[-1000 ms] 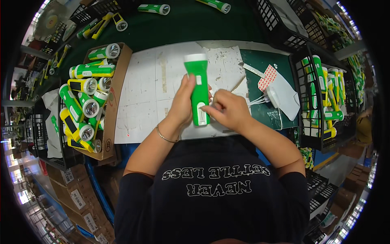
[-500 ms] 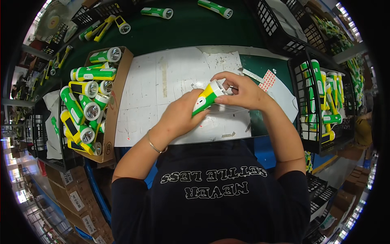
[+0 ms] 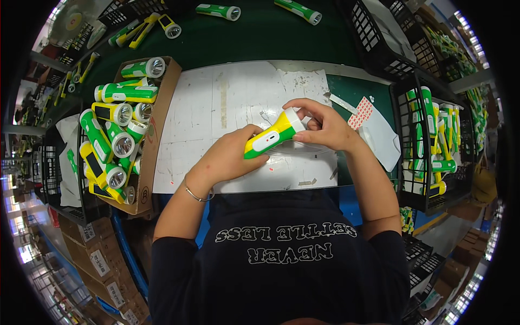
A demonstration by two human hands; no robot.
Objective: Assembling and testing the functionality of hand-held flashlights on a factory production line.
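Note:
A green and yellow flashlight [image 3: 273,135] with a white head ring is held above the white work sheet, its head pointing right and slightly away from me. My left hand [image 3: 233,154] is wrapped round the yellow and green body from the left. Thumb and fingers of my right hand [image 3: 324,125] are closed about the white head ring at the other end. The lens faces the right palm and is hidden. A white panel with a small dark slot shows on the upturned side of the body.
A cardboard box [image 3: 154,138] packed with similar flashlights stands left. On the right is a black plastic crate [image 3: 410,162] with more of them. A sheet of small red stickers [image 3: 362,111] and a cutter knife [image 3: 343,103] lie beyond my right hand. Other flashlights [image 3: 218,11] lie farther back.
More of the flashlight's body and its white side panel show now, as my left hand has shifted left toward the tail. The right fingers remain at the head.

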